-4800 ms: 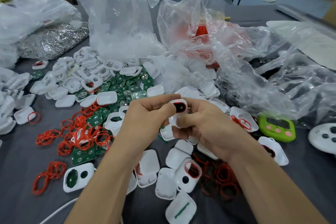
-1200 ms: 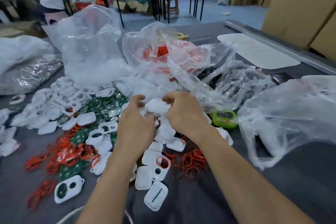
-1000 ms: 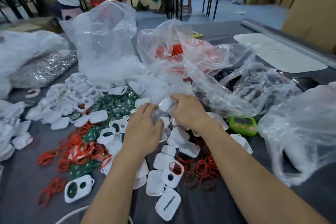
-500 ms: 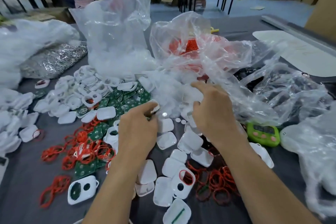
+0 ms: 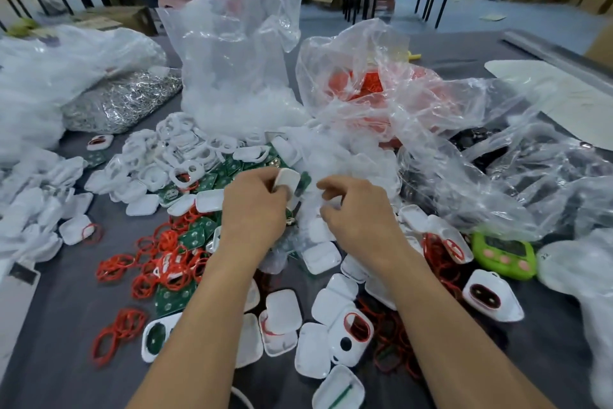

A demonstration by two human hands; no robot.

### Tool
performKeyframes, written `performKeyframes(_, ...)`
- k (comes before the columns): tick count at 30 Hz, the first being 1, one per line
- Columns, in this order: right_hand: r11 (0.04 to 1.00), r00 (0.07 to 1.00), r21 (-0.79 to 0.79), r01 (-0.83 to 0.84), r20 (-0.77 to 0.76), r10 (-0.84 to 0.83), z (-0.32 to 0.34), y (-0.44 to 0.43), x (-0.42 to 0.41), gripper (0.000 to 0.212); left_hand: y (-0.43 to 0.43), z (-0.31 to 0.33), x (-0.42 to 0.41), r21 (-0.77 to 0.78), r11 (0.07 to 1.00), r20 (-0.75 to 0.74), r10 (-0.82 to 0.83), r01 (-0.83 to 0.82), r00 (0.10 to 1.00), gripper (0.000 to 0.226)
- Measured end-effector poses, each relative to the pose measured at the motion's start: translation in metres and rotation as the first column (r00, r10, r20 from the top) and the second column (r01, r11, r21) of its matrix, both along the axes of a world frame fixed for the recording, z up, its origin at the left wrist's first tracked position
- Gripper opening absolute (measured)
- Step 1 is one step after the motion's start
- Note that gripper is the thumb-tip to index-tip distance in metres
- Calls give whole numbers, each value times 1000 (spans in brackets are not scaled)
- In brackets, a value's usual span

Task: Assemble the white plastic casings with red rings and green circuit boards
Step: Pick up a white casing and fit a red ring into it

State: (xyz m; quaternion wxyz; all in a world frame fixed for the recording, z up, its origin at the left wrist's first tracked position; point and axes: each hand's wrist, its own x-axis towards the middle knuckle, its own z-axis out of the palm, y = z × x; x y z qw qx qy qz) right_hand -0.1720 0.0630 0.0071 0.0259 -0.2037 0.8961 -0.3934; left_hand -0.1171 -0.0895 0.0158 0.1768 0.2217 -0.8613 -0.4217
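- The left hand (image 5: 255, 209) pinches a white casing shell (image 5: 285, 179) between thumb and fingertips, lifted a little above the pile, with a green circuit board (image 5: 302, 181) just behind it.
- The right hand (image 5: 358, 214) hovers just beside it with thumb and fingers curled over crumpled clear film (image 5: 318, 156) and white parts. Whether it grips anything cannot be told.
- Loose white casings (image 5: 159, 156) are heaped on the left of the grey table (image 5: 59, 325), and more lie between the forearms.
- One near casing (image 5: 351, 339) has a red ring seated in its opening.
- Red rings (image 5: 166, 242) and green circuit boards (image 5: 195, 237) are mixed together left of the left wrist.
- A green timer (image 5: 502, 252) sits to the right, partly under a clear bag (image 5: 464, 176).
- A silvery bag (image 5: 122, 103) lies at the far left.
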Motion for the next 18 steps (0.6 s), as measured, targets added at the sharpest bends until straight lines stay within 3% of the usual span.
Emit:
performKeyframes(2,994,999,-112,19,-23,-21,1,0,6,42,-3,0,8,126,992,-39,-22,27,999,34)
performKeyframes(4,990,999,-137,-23,-49,17,2,0,12,35,-5,-1,13,111,993,-25,-23,25,999,33)
performKeyframes(7,994,990,-50,-100,-108,95,4,3,22,19,-14,0,18,159,980,-17,122,-118,992,40)
performKeyframes(9,982,982,47,-183,-44,185,6,5,25,16,-22,1,22,151,980,22,128,-130,991,53)
performKeyframes(11,955,968,162,-249,49,244,8,5,26,12,-24,3,31,70,997,55,12,-16,998,58)
performKeyframes(14,936,973,268,-228,21,231,6,6,27,12,-33,8,43,-115,989,129,-75,90,989,77)
performKeyframes(16,960,983,231,-156,-61,174,6,6,28,15,-44,7,49,-182,982,233,-15,58,972,85)
performKeyframes(18,985,990,155,-73,-111,91,4,7,26,12,-48,5,53,-251,966,321,24,61,947,73)
